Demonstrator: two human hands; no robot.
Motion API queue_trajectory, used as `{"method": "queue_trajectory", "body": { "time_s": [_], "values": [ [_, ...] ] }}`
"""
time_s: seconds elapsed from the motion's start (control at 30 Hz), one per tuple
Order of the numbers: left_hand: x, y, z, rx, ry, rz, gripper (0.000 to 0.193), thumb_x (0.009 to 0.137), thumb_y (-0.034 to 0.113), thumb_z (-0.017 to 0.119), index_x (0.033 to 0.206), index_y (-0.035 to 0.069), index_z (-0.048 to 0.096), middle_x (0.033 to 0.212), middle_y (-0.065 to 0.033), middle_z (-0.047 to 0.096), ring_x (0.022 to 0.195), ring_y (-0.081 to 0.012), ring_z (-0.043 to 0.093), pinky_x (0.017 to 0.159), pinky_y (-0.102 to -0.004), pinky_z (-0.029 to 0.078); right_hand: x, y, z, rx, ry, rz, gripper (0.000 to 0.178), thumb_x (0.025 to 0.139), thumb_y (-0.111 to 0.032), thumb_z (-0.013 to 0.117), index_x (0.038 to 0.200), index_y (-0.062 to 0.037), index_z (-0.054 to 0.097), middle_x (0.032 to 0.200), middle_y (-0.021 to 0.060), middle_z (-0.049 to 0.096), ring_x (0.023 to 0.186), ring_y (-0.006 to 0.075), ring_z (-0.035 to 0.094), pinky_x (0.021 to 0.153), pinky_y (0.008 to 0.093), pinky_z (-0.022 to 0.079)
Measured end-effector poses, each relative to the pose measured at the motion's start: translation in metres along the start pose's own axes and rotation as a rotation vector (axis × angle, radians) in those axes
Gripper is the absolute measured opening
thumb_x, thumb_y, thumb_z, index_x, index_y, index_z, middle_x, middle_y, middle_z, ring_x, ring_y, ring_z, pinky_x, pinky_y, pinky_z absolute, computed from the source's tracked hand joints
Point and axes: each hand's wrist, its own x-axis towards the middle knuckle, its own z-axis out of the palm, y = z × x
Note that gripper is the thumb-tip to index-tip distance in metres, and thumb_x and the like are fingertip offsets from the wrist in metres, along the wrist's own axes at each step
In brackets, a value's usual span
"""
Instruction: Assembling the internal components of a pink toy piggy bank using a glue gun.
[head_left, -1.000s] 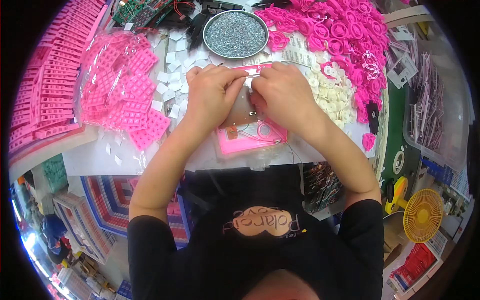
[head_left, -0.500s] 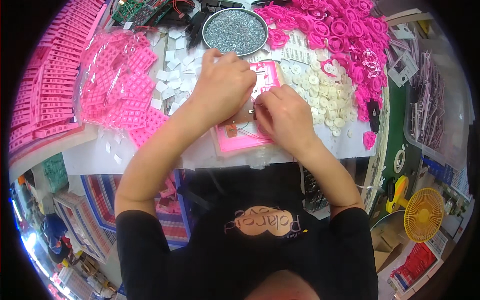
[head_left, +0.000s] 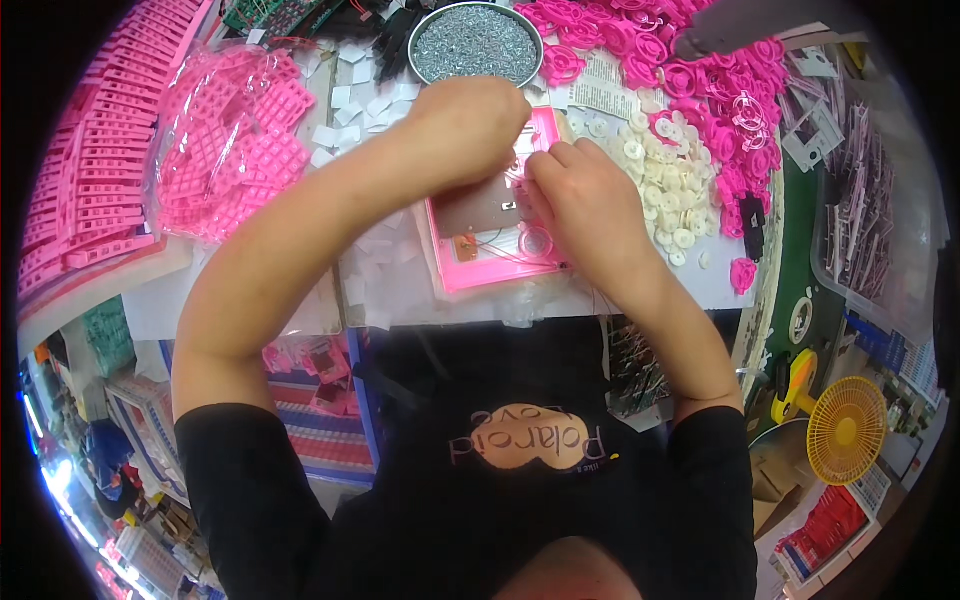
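A pink, shallow rectangular casing [head_left: 470, 277] lies on the table before me, with a grey-brown circuit board [head_left: 475, 212] and thin wires in it. My left hand [head_left: 470, 125] is curled over the casing's far part, its fingertips hidden behind the knuckles. From the right, my right hand [head_left: 590, 200] bends its fingers down at the board's right side, close to the left hand. What either hand pinches is hidden. A small orange-brown part [head_left: 465, 247] sits in the casing's near left corner.
Beyond my hands stands a round dish of small screws [head_left: 475, 47]. White discs [head_left: 675, 190] and pink ring parts [head_left: 610, 35] are heaped to the right. Bagged pink grids [head_left: 230, 140] lie left. A blurred dark grey object [head_left: 760, 25] juts in at the upper right.
My left hand has shifted right and toward the far end of the casing, its elbow swinging outward. My right hand has moved slightly right. The dark grey object has come into view.
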Motion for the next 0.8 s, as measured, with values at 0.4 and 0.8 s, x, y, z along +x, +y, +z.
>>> {"method": "queue_trajectory", "body": {
  "time_s": [0.4,0.8],
  "values": [
    [0.009,-0.021,-0.002,-0.026,-0.139,0.125,0.021,0.086,0.020,0.066,0.085,0.000,0.071,0.083,-0.0203,0.069,0.083,-0.0403,0.068,0.075,-0.0492,0.054,0.025,0.031,0.022,0.226,0.231,-0.224,0.015,0.078,-0.009,0.075,0.090,-0.0053,0.067,0.097,0.0074,0.066,0.094,0.0310,0.058,0.081,0.0415,0.051],
    [-0.005,-0.020,0.010,-0.061,0.004,0.077,0.014,0.090,0.017,0.062,0.093,0.004,0.067,0.088,-0.0170,0.070,0.087,-0.0395,0.068,0.075,-0.0500,0.054,0.029,0.035,0.022,0.200,0.123,-0.210,0.013,0.076,-0.011,0.078,0.083,-0.0067,0.067,0.096,0.0036,0.065,0.095,0.0299,0.056,0.085,0.0403,0.050]
  ]
}}
